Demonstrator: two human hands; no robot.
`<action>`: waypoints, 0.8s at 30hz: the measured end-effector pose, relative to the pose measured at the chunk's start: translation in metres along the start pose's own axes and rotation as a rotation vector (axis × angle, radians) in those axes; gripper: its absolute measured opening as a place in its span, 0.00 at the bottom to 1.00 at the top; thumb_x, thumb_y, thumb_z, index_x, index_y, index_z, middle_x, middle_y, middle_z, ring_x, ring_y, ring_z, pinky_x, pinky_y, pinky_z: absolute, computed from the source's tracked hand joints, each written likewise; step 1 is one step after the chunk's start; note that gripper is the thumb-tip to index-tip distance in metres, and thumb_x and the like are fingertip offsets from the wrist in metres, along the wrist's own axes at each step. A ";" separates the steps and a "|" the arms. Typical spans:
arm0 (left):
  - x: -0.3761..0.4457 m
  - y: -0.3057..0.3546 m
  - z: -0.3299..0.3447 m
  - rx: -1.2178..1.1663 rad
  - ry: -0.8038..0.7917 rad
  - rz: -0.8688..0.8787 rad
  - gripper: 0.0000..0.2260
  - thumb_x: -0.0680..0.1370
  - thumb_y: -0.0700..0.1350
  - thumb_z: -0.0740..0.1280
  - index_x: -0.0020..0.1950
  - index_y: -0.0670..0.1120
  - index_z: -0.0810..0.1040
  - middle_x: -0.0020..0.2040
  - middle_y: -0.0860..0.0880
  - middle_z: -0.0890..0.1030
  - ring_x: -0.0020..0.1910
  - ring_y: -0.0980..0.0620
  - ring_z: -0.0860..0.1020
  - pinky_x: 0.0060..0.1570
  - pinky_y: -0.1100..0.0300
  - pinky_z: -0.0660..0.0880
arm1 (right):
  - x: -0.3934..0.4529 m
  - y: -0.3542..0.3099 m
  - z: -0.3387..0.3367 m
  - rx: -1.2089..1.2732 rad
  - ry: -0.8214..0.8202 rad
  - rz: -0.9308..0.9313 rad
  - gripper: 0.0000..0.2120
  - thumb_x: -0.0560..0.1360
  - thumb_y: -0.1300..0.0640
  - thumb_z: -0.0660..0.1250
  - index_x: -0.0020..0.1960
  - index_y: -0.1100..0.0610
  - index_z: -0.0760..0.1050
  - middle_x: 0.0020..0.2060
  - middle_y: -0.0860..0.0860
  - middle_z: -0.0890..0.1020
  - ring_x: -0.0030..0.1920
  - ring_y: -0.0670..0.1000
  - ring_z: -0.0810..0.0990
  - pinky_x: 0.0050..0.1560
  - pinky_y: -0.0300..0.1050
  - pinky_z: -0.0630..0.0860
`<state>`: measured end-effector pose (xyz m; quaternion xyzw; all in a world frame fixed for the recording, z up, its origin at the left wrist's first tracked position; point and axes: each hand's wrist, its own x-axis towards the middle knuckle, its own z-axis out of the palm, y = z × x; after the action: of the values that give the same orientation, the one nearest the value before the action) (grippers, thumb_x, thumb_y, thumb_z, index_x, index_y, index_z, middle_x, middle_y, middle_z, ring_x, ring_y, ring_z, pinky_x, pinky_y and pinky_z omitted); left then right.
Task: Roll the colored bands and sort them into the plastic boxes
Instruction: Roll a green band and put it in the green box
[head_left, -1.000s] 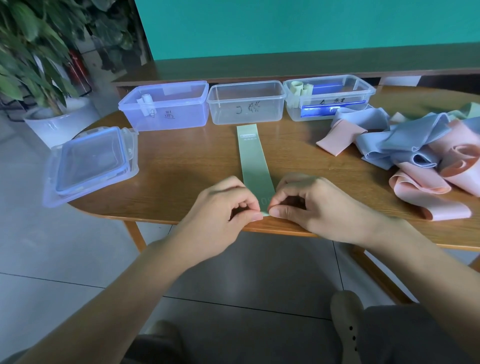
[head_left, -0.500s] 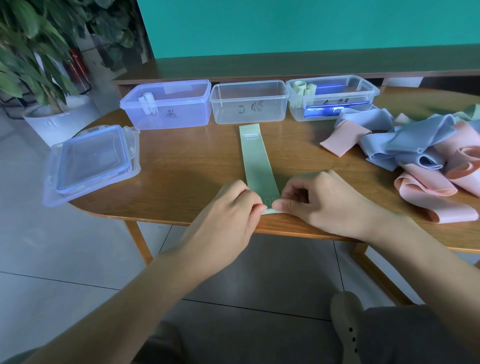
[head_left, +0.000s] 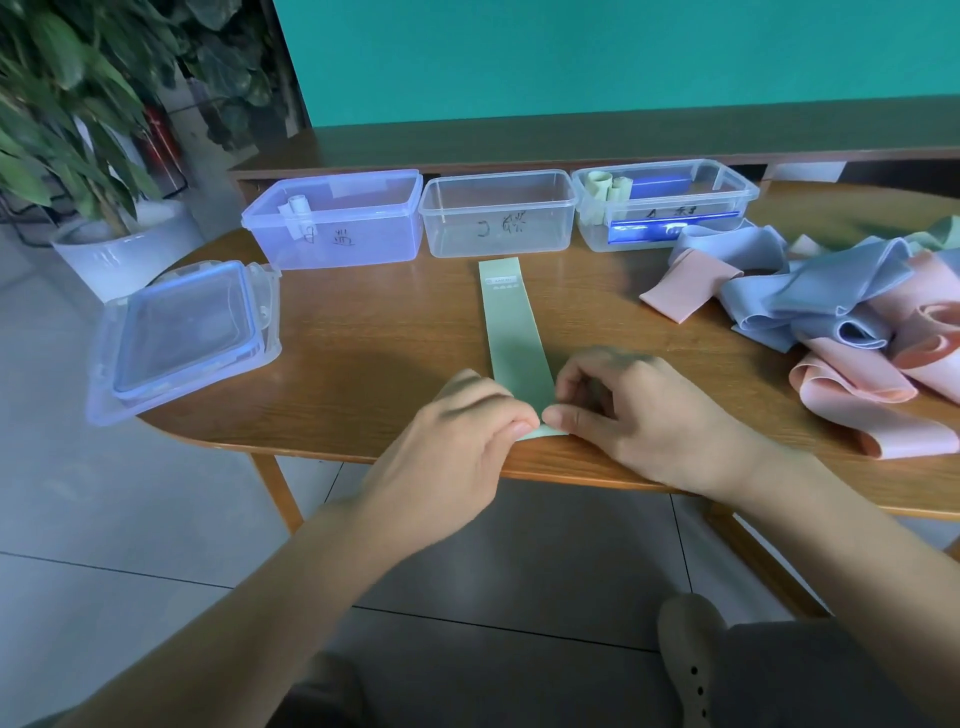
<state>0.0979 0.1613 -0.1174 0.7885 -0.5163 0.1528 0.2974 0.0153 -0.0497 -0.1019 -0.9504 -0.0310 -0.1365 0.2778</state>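
Pinching the near end of the green band (head_left: 511, 332) flat on the table (head_left: 363, 353), the left hand (head_left: 457, 431) and right hand (head_left: 639, 415) were starting its roll, which next likely called for tight, even turns.

Pale mint green band (head_left: 511, 332) laid on a warm wood-grain surface (head_left: 363, 353), pile of baby blue and salmon pink bands (head_left: 852, 322) off to the side, clear boxes (head_left: 497, 212) with black scribbles, teal wall (head_left: 623, 57) behind.

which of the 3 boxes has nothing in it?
The middle box, clear, straight beyond the green band. The left box holds one roll; the right box holds rolls and something blue.
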 end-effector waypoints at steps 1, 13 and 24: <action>0.000 0.000 -0.001 0.007 0.010 0.006 0.05 0.81 0.40 0.67 0.50 0.44 0.84 0.46 0.51 0.78 0.49 0.53 0.74 0.50 0.61 0.72 | -0.002 0.000 0.002 0.023 0.021 -0.039 0.07 0.77 0.43 0.69 0.47 0.44 0.75 0.44 0.40 0.76 0.44 0.44 0.76 0.47 0.51 0.76; -0.004 0.000 -0.004 0.088 0.016 0.009 0.08 0.80 0.47 0.70 0.53 0.44 0.86 0.45 0.50 0.73 0.46 0.54 0.72 0.44 0.63 0.72 | -0.009 0.006 0.000 -0.053 0.004 -0.301 0.10 0.81 0.47 0.65 0.55 0.49 0.82 0.51 0.40 0.79 0.54 0.45 0.77 0.56 0.53 0.74; -0.003 0.012 -0.004 0.179 0.048 -0.027 0.11 0.80 0.49 0.69 0.50 0.43 0.86 0.44 0.50 0.73 0.47 0.55 0.71 0.42 0.65 0.72 | -0.009 0.000 0.001 -0.135 0.068 -0.248 0.11 0.80 0.45 0.64 0.54 0.47 0.84 0.50 0.40 0.80 0.53 0.47 0.76 0.53 0.51 0.76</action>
<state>0.0858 0.1624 -0.1120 0.8149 -0.4826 0.2133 0.2399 0.0066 -0.0493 -0.1053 -0.9507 -0.1295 -0.2035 0.1950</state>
